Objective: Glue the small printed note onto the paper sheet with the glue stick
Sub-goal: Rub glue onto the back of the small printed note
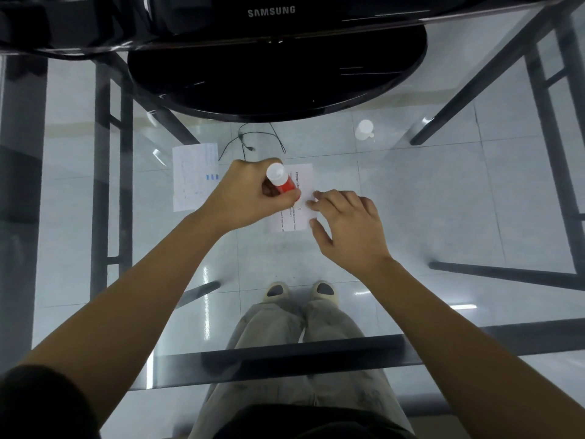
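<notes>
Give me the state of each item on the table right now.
Glue stick: gripped by left hand, tilted over printed paper.
Printed paper: flat, held down by right hand.
Other paper: flat, untouched.
White cap: lying loose, apart from the stick.

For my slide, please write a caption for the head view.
Left hand holds glue stick at printed paper; right hand steadies the paper.

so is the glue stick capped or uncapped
Likely uncapped: a white cap lies apart on the table; the left hand hides the glue stick's lower end.
</notes>
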A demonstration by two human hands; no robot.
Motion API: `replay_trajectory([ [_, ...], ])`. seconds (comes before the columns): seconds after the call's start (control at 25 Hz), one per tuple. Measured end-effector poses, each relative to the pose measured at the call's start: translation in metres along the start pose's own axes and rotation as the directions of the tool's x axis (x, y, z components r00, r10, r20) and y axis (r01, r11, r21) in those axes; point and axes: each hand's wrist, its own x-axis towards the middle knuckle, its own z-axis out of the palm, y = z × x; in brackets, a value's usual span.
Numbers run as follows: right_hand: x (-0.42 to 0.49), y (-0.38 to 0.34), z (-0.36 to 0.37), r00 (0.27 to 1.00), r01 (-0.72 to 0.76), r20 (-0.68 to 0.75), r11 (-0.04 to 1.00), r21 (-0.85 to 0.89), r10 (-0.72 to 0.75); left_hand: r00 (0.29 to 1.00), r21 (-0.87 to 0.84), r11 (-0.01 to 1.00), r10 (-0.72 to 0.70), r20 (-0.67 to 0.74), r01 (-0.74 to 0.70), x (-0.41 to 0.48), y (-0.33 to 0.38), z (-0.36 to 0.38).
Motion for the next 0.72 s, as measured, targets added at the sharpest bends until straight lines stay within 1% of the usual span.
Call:
replay_trajectory([
  [0.16,-0.004,0.003,-0.001,0.999,-0.025,0.026,1.0,0.019,0.024,0.993,-0.015,1.0,-0.024,-0.119,0.023,0.006,-0.001,-0.006],
  [0.2,-0.004,0.003,-0.001,0.999,-0.036,0.025,0.999,0.029,0.035,0.995,-0.019,1.0,-0.02,-0.101,0.019,0.008,0.0,-0.005],
  [0.32,-0.004,0.003,0.001,0.998,-0.062,0.029,0.997,0.054,0.06,1.0,-0.014,1.0,0.021,0.013,-0.021,0.007,0.003,0.0],
  [0.36,-0.004,0.003,0.001,0.997,-0.066,0.033,0.996,0.063,0.064,1.0,-0.006,1.0,0.017,0.01,-0.017,0.008,0.002,-0.001],
  [0.48,-0.006,0.003,0.002,0.997,-0.07,0.02,0.992,0.106,0.069,0.998,-0.004,1.0,-0.018,-0.067,0.018,0.013,-0.001,-0.007],
  [0.52,-0.007,0.003,0.003,0.997,-0.075,0.015,0.989,0.131,0.074,0.998,-0.015,1.0,-0.016,-0.059,0.015,0.013,-0.001,-0.006],
  [0.64,-0.008,0.002,0.005,0.996,-0.086,0.014,0.979,0.184,0.085,0.999,-0.027,0.999,0.03,0.041,-0.029,0.009,0.003,0.002],
  [0.72,-0.008,0.002,0.005,0.995,-0.098,0.025,0.978,0.182,0.095,0.999,-0.012,1.0,0.029,0.015,-0.029,0.011,0.002,0.001],
])
